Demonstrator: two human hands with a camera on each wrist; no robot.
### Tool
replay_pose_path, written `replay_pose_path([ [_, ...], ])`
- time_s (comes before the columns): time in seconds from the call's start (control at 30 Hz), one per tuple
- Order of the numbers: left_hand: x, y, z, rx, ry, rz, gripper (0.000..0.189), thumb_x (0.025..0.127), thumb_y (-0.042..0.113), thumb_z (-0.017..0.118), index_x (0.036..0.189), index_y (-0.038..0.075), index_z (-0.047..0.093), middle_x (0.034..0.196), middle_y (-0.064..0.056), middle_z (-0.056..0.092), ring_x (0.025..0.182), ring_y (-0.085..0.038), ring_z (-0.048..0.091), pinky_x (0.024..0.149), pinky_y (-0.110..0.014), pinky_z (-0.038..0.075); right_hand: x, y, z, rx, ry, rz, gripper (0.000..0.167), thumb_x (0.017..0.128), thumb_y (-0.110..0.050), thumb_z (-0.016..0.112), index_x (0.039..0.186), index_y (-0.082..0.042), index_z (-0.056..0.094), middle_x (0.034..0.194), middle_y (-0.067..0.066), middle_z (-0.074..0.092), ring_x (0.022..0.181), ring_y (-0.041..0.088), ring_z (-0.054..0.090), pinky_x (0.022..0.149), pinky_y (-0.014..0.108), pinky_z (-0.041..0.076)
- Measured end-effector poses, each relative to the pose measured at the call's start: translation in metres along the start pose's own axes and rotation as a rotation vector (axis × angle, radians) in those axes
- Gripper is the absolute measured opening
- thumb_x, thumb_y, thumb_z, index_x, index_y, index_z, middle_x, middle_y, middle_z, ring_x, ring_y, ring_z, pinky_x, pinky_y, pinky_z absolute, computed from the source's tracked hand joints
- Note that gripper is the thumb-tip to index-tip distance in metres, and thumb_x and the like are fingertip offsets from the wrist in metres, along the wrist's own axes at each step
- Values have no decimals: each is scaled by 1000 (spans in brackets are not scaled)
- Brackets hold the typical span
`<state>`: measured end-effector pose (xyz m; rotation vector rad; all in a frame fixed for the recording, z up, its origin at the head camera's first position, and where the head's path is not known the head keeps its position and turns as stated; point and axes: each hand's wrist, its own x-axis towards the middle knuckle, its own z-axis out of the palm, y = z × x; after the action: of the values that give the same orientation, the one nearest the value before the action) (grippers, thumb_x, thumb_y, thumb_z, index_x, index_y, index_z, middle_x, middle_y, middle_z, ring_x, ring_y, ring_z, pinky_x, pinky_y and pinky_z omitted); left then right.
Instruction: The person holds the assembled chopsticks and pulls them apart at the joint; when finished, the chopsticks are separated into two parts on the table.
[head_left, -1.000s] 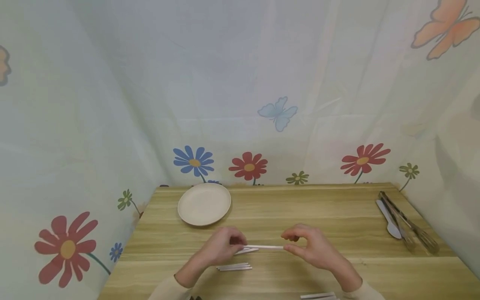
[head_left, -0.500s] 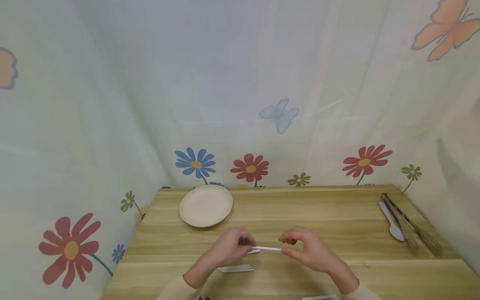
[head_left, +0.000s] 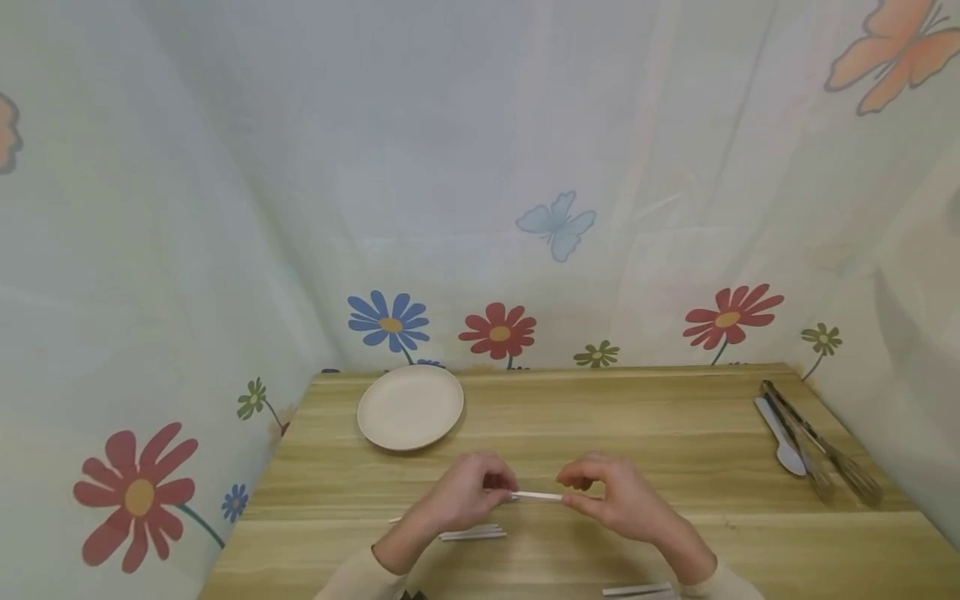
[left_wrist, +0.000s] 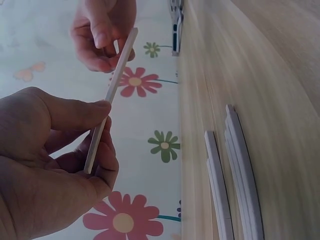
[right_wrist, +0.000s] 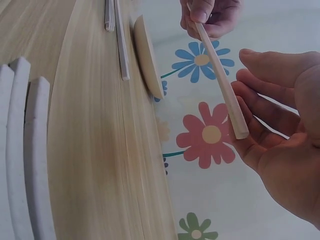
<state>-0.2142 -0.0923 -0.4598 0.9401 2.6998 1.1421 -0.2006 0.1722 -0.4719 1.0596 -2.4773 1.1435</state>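
Between finger and thumb, my left hand [head_left: 472,492] pinches a thin white square-edged stick [left_wrist: 116,82], held above the table. The stick slants across toward my right hand [head_left: 618,500]. In the right wrist view its near end lies against or just in front of the right fingers [right_wrist: 265,107]; the thumb stands apart from it, and the hand is loosely spread. Below the left hand lies a small bundle of similar sticks [head_left: 474,533], with another group of sticks [left_wrist: 217,185] beside it, mostly hidden by the left hand in the head view.
More white sticks [head_left: 637,590] lie at the table's front edge near the right forearm. A round cream plate [head_left: 411,408] sits at the back left. At the right edge are a white spoon [head_left: 780,442] and metal utensils [head_left: 817,450], one a whisk-like shape. A flowered curtain [head_left: 555,292] hangs behind.
My left hand has shifted right, so less of the stick shows between the hands. The right hand has moved only slightly left. The plate and utensils stay put.
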Motion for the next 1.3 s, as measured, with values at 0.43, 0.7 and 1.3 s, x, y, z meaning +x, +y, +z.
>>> replay_pose_path([
  [0.43, 1, 4, 2, -4, 8, 4, 8, 83, 5, 73, 87, 12, 73, 82, 7, 64, 73, 2, 55, 67, -16, 49, -2, -1, 5, 51, -36, 22, 12, 86, -15, 74, 97, -16, 72, 90, -7, 69, 79, -1, 59, 68, 25, 54],
  [0.7, 1, 4, 5, -8, 15, 17, 7, 84, 6, 74, 86, 13, 73, 81, 8, 63, 74, 2, 55, 68, -16, 49, -1, -1, 8, 52, -45, 22, 10, 86, -15, 74, 95, -19, 72, 87, -13, 67, 76, -2, 58, 66, 22, 53],
  [1.3, -1, 6, 7, 32, 13, 49, 11, 85, 1, 69, 90, 10, 72, 84, -2, 66, 75, 1, 53, 69, -16, 48, -2, -5, 19, 24, 10, -40, 16, 83, 4, 69, 90, -11, 67, 87, -6, 65, 77, 2, 58, 64, 20, 52],
])
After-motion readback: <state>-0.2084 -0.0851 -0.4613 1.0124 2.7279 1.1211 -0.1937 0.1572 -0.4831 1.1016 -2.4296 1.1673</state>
